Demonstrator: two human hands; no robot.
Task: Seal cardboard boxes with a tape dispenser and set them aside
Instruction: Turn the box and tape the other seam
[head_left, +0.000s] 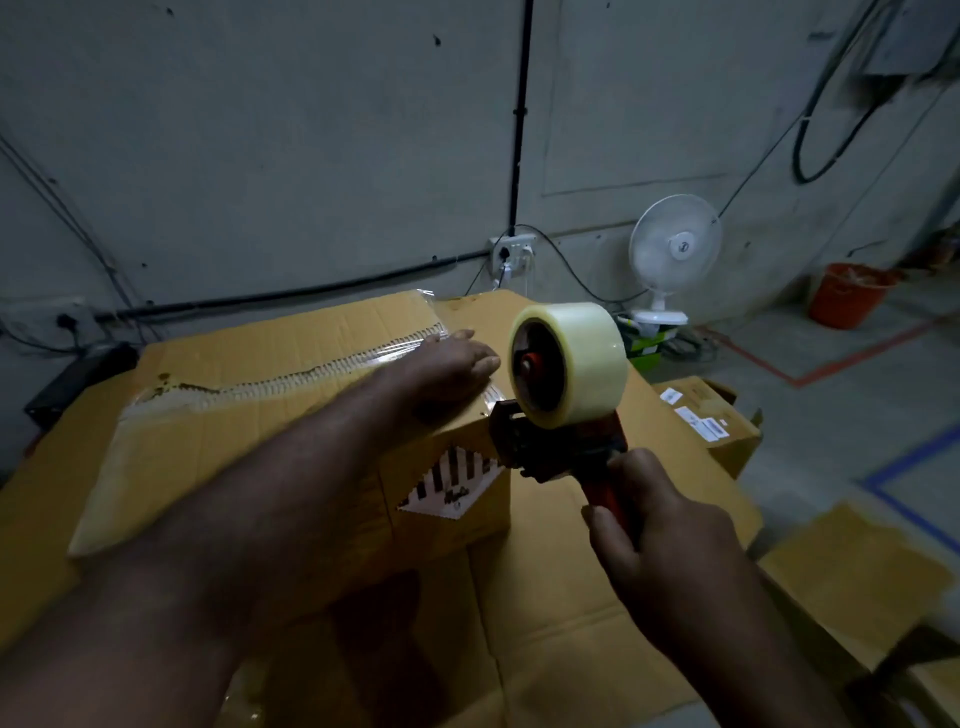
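A brown cardboard box (249, 431) lies in front of me on flattened cardboard, with clear tape running along its top seam. My left hand (447, 364) lies flat on the box's top near the right end, fingers straight, pressing on the tape. My right hand (660, 525) grips the red handle of the tape dispenser (550, 415). The dispenser's front end touches the box's upper right edge, and its roll of clear tape stands above. A striped diamond label (449, 486) shows on the box's near side.
Flattened cardboard (561, 623) covers the work surface. Another labelled box (711, 421) sits to the right, and more cardboard (857, 577) lies at the lower right. A white fan (672, 249), an orange bucket (847, 293), wall cables and a socket (511, 252) stand behind.
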